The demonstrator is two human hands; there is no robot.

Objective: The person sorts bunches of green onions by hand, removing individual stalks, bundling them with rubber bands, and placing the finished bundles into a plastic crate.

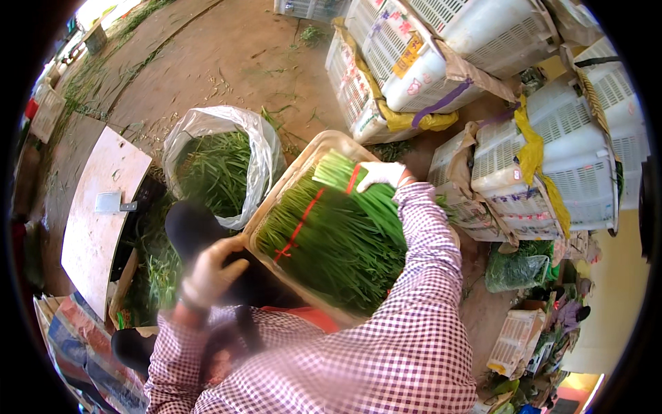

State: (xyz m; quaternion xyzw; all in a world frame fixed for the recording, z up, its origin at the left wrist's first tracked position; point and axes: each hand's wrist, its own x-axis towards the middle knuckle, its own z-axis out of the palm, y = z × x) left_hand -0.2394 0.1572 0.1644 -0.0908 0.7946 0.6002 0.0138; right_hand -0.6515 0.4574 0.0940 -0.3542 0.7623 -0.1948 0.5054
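Left hand (210,272) empty, half-spread, by the crate (316,153) rim; right hand (380,174) clasped on a red-tied bunch of greens (378,205)

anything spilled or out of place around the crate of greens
Yes, mildly: loose green scraps lie scattered on the brown floor beyond the crate, while the greens inside are tied with red bands. A cleaver lies on the white board, its handle at the edge, perhaps easily knocked.
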